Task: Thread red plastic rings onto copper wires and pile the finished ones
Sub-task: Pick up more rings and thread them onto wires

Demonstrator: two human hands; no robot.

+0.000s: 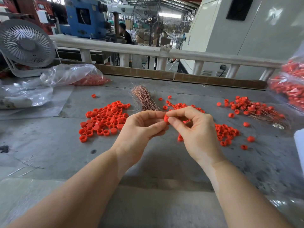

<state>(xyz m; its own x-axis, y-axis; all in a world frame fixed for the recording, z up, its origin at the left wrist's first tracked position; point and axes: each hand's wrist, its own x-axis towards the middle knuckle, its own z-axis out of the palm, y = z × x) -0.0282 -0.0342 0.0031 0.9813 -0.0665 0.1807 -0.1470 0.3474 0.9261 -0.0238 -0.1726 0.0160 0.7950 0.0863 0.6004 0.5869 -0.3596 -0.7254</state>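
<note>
I hold one red ring [166, 118] pinched between left hand [141, 127] and right hand [195, 129] above the tabletop [49, 145]. Finished pile [253, 107] sits right; loose rings [103, 120] and copper wires [144, 99] remain.

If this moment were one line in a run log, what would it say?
step: threading | left hand: pinches red ring | right hand: pinches same ring | copper wire bundle: behind hands | finished pile: far right

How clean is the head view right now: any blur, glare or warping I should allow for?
Head view: hands and red ring are sharp; the railing bows from wide-angle distortion; the bag of finished pieces at the right edge is smeared; glare on the clear plastic bag; soft, even light with faint shadows.
</note>
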